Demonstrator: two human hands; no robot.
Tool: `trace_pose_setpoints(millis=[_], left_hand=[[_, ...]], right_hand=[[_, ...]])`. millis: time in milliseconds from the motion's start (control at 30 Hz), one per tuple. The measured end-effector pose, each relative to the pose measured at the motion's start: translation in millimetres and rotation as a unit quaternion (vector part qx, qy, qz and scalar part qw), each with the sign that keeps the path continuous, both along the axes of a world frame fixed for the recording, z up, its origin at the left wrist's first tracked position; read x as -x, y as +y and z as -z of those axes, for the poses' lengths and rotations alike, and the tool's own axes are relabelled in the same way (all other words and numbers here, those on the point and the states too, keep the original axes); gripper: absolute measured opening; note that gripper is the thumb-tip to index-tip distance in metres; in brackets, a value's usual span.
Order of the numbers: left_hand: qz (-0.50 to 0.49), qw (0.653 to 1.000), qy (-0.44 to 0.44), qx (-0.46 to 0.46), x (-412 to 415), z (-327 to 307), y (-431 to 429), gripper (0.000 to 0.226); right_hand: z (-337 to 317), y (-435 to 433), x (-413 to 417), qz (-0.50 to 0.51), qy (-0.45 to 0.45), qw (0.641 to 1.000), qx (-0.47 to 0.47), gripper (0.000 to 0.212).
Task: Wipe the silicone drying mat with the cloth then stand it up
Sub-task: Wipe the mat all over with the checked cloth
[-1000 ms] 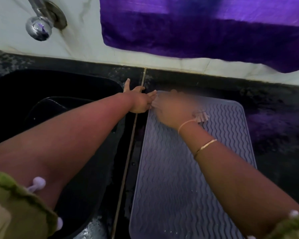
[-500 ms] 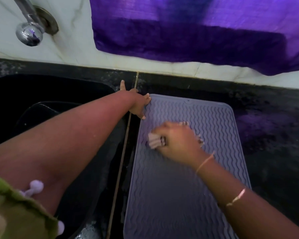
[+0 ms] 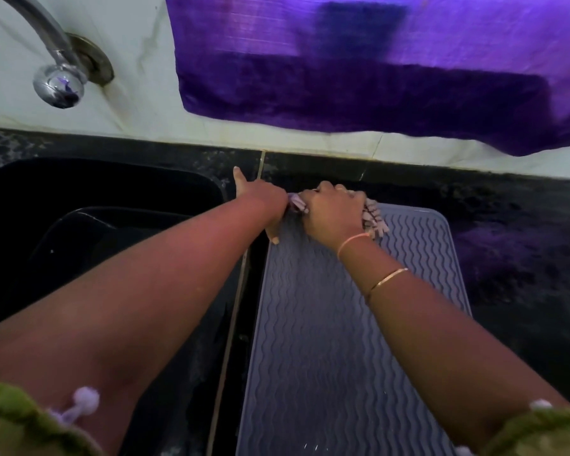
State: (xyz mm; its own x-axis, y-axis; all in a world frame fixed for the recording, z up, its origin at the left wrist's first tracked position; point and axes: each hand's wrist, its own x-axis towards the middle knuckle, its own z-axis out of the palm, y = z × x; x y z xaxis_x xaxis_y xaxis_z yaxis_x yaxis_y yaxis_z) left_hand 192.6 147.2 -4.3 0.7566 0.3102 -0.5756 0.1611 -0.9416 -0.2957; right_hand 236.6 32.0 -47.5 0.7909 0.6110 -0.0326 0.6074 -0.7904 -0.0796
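— Mat (image 3: 352, 324) flat on desk (image 3: 520, 258) beside sink (image 3: 106, 192); right hand (image 3: 333, 212) fisted round cloth (image 3: 374, 218) at far edge.
— Left hand (image 3: 260, 199)?
— Fingers spread, pins corner, grips nothing. Risk: if it lifts, mat prob slides w/ cloth.

- A grey silicone drying mat (image 3: 343, 340) with wavy ridges lies flat on the black countertop (image 3: 524, 258), lower centre-right of the frame.
- The right hand (image 3: 334, 213) presses a bunched pale cloth (image 3: 374, 217) on the mat's far end.
- The left hand (image 3: 265, 200) rests at the mat's far left corner, beside the black sink (image 3: 112, 192).
- A chrome tap (image 3: 58, 77) sits upper left; purple fabric (image 3: 375, 70) hangs upper right.
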Motion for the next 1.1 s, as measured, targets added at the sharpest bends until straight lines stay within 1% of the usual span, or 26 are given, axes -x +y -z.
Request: trace_pose_setpoints(millis=[167,300,333,467,633,700,767,867,900,967,1033,1067,1100], left_hand=[[0.011,0.999,0.000,0.036,2.5,3.5,6.5,0.090],[0.000,0.998,-0.009,0.063,4.4,7.5,9.6,0.095],[-0.003,0.998,-0.007,0.063,3.7,7.6,9.2,0.096],[-0.003,0.999,0.003,0.048,2.0,6.3,5.3,0.095],[0.016,1.000,0.011,0.010,3.2,4.7,0.0,0.097],[0.016,1.000,0.013,0.002,3.7,5.7,-1.7,0.099],[0.014,1.000,0.012,0.000,4.7,5.8,-2.1,0.100],[0.005,1.000,0.011,0.026,7.4,6.5,-0.1,0.098],[0.002,0.999,0.008,0.036,8.0,6.7,1.0,0.097],[-0.005,0.999,0.008,0.054,10.6,6.2,2.8,0.094],[-0.009,0.998,0.009,0.061,11.9,6.4,4.2,0.094],[-0.008,0.998,0.009,0.056,11.7,7.4,4.7,0.094],[-0.006,0.999,0.012,0.047,11.0,7.8,4.6,0.094]], right_hand=[[0.9,-23.4,-18.9,0.072,-0.015,0.997,0.037,0.038],[-0.4,-14.5,-14.8,0.110,0.016,0.994,0.023,0.040],[-0.2,-10.6,-10.3,0.100,0.015,0.995,0.022,0.040],[6.0,-6.7,13.9,0.023,-0.052,0.998,0.035,0.044],[7.1,-43.2,50.8,-0.068,-0.036,0.997,0.019,0.044],[8.7,-59.9,70.2,-0.090,-0.040,0.995,0.021,0.046],[8.8,-70.1,81.0,-0.090,-0.026,0.996,0.004,0.044],[-0.2,-67.1,68.3,-0.061,0.024,0.995,-0.079,0.034],[-3.4,-60.2,57.9,-0.049,0.018,0.993,-0.105,0.035],[-9.8,-39.8,31.0,-0.021,0.013,0.992,-0.124,0.041],[-12.1,-18.0,11.5,-0.002,0.052,0.995,-0.089,0.044],[-9.2,-10.2,9.5,-0.008,0.057,0.997,-0.053,0.045],[-5.7,-5.5,12.0,-0.020,0.043,0.999,-0.021,0.046]])
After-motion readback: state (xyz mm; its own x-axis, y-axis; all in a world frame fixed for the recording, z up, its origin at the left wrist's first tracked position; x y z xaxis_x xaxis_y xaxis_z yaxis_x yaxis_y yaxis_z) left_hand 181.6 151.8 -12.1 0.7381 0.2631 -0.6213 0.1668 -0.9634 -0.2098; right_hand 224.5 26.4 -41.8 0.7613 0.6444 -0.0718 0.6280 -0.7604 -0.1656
